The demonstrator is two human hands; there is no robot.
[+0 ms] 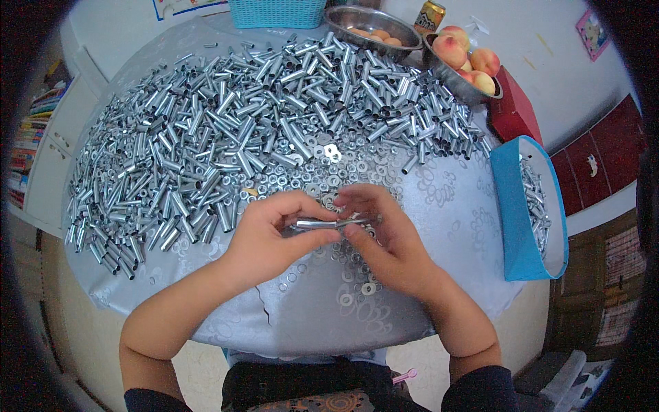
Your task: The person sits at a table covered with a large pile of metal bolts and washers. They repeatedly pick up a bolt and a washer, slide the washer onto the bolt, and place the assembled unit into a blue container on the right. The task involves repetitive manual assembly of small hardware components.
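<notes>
The left hand [264, 230] pinches a metal sleeve [314, 224], the right hand [392, 240] a thin rod [353, 221], end to end above the table [467, 206]'s near half. Joining them looks like the step; next calls for steady alignment. By the right edge, a blue bin [511, 226] holds metal pieces [535, 206]; toward the far right, one steel bowl [336, 19] holds eggs [381, 36], another bowl [449, 84] peaches [451, 52] (tempting, those).

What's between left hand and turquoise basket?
Head view: small metal rings near the left hand, then heaped metal tubes toward the turquoise basket.
</notes>
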